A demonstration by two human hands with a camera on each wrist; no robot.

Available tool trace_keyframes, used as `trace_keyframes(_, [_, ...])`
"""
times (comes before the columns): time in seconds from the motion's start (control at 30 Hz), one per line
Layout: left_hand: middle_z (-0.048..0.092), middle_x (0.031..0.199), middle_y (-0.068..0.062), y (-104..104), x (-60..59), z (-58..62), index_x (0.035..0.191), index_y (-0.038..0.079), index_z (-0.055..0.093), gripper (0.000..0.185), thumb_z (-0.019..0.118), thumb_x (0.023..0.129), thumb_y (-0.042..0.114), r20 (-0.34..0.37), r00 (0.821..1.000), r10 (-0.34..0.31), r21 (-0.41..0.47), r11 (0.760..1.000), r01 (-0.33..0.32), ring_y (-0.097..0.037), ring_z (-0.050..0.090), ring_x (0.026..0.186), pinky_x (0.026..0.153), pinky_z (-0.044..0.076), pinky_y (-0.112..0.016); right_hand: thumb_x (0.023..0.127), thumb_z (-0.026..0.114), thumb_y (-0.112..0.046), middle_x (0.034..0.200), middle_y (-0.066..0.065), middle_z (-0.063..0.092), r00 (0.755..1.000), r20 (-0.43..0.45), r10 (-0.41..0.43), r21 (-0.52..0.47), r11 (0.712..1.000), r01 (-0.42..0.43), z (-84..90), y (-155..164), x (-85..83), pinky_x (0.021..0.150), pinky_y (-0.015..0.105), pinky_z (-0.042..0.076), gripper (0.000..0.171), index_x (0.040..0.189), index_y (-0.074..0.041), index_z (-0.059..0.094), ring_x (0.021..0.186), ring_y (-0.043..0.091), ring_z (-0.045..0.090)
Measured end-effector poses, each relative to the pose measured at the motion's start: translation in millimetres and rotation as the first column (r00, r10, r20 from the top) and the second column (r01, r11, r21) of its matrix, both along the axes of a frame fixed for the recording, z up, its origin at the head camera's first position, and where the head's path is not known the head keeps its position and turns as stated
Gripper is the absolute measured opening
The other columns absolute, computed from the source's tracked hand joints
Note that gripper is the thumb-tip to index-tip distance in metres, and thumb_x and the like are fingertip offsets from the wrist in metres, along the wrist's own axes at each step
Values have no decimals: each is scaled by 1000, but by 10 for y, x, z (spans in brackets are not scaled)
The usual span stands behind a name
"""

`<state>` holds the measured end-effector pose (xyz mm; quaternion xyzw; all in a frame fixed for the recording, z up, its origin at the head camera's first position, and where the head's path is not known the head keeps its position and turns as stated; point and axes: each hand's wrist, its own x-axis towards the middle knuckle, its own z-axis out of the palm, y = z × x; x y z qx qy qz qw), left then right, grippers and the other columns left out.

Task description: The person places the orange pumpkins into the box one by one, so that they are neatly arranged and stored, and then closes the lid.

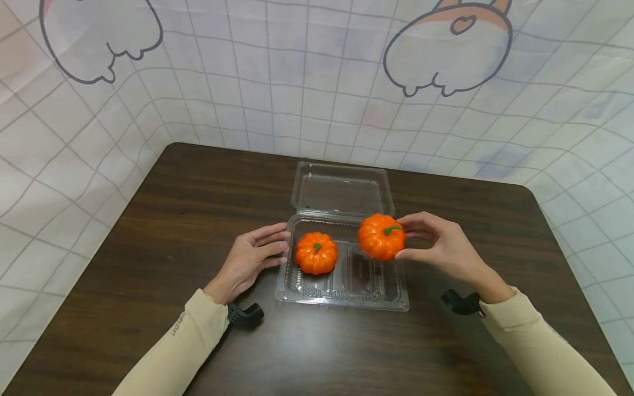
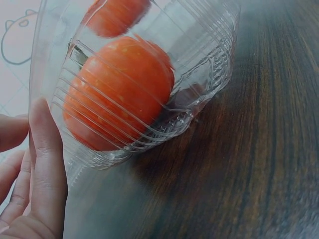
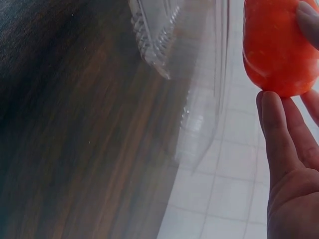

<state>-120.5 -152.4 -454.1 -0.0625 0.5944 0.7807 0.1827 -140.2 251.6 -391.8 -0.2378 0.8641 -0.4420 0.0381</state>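
Observation:
A clear plastic clamshell box (image 1: 342, 303) lies with its lid (image 1: 344, 190) folded back. Inside its left half sits a small orange toy pumpkin (image 1: 316, 258) with a green stem. My left hand (image 1: 247, 261) pinches the box's left rim, thumb and fingers on either side of it in the left wrist view. Over the right half of the box, my right hand (image 1: 441, 245) holds a second orange pumpkin (image 1: 375, 239) by its right side, between thumb and fingertips. That pumpkin (image 3: 279, 47) is raised above the rim in the right wrist view.
Beneath the box is a dark wood-grain table (image 1: 213, 187). A white grid-patterned curtain (image 1: 277, 71) with cartoon animal drawings hangs behind and on both sides. Each wrist wears a black strap mount (image 1: 246, 315).

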Motion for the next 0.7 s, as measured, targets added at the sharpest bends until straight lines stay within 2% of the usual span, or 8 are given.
trace_keyframes(0.13, [73,119,3,9,-6,7,148,8,56,56,74,95,8,3,1000,1,5,1000,-1,-10,73,95,84,65,-29,77,91,-12,126,8,70,1000,1,18,26,1000,-18,-14,-52,-21,93,14,58,58,130,-12,66,106,-7,68])
trace_keyframes(0.27, [73,119,3,13,-9,10,147,8,56,55,73,95,6,2,1000,1,5,1000,-1,-10,73,96,84,65,-29,77,92,-18,128,6,71,999,5,46,62,997,-46,-18,-105,-44,95,20,60,59,130,-14,67,107,-5,68])
trace_keyframes(0.53, [73,119,3,12,-9,16,148,7,56,55,73,95,5,0,1000,3,8,1000,-3,-10,73,96,84,65,-29,75,94,-26,128,3,71,996,25,86,130,988,-88,-2,-196,-78,97,33,61,63,131,-16,66,109,8,71])
trace_keyframes(0.7, [73,119,3,2,4,10,148,8,56,55,72,96,5,1,1000,2,-3,1000,-2,-10,73,96,84,65,-29,73,95,-28,128,3,71,993,47,108,177,978,-114,-16,-252,-94,97,35,62,64,130,-15,66,109,15,73])
